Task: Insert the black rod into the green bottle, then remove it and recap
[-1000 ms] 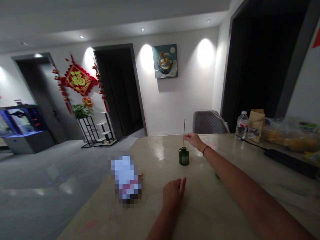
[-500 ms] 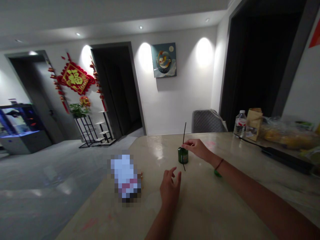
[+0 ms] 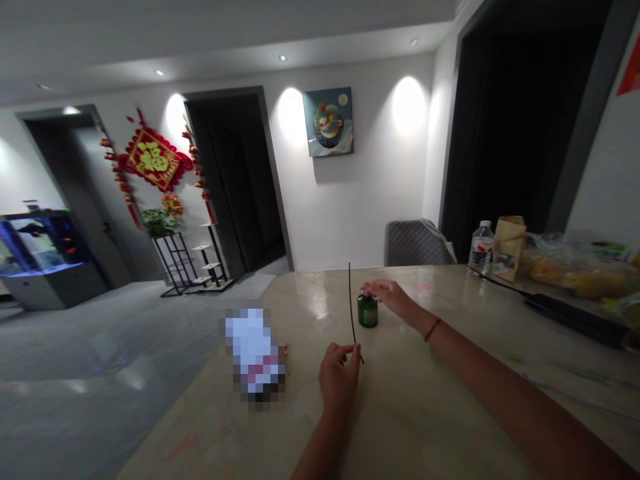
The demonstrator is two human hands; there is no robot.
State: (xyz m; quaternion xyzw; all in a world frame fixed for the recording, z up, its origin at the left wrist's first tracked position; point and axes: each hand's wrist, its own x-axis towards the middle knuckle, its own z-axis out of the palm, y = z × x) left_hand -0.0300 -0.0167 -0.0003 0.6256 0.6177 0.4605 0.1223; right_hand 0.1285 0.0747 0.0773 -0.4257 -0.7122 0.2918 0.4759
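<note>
A thin black stick (image 3: 351, 303) stands nearly upright, slightly bowed, above the table. Near its lower end my left hand (image 3: 340, 373) pinches it between thumb and finger. Just right of the stick, a small dark green glass bottle (image 3: 369, 315) with a label sits upright on the table. My right hand (image 3: 387, 295) is at the bottle's top, fingers stretched out over the neck; whether they press on it I cannot make out. A dark bracelet circles my right wrist.
A blurred-out phone-like object (image 3: 257, 353) rests on the marbled table (image 3: 400, 413) at left. Along the right are a water bottle (image 3: 482, 247), a paper bag (image 3: 509, 248), plastic-wrapped yellow items (image 3: 575, 270) and a black corded box (image 3: 570, 317). A grey chair (image 3: 417, 243) stands behind.
The black stick has passed from my right hand to my left, moving left and nearer me. My left fingers have closed on it. My right hand's fingers have loosened and stay by the bottle.
</note>
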